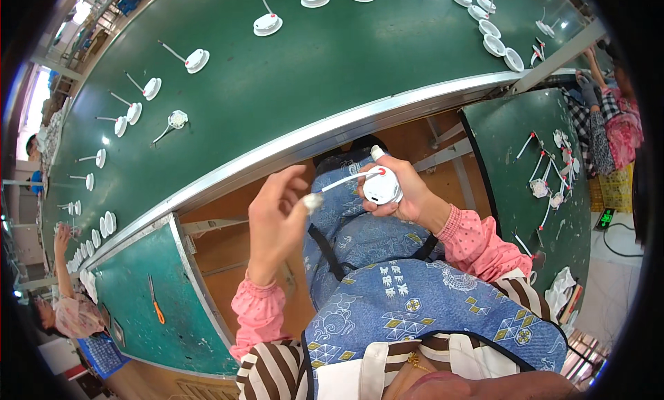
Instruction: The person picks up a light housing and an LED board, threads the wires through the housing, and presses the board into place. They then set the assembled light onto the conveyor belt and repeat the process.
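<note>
My right hand (408, 189) grips a round white plastic device (381, 186) with a red collar where its cord enters and a small dark slot on its side. From the collar a short white cord (342, 181) runs left, its free end close to my left thumb. My left hand (275, 210) is raised beside that end, fingers loosely curled and apart from the thumb, slightly blurred; nothing shows between them. White coverings wrap a fingertip on each hand. Both hands are above my lap and blue patterned apron (387, 296).
A green conveyor belt (304, 68) with a metal edge carries several similar corded white devices (268, 24). Loose corded parts (539, 187) lie on the green side table at right. Orange-handled scissors (156, 300) rest on the left table. Other people sit at both sides.
</note>
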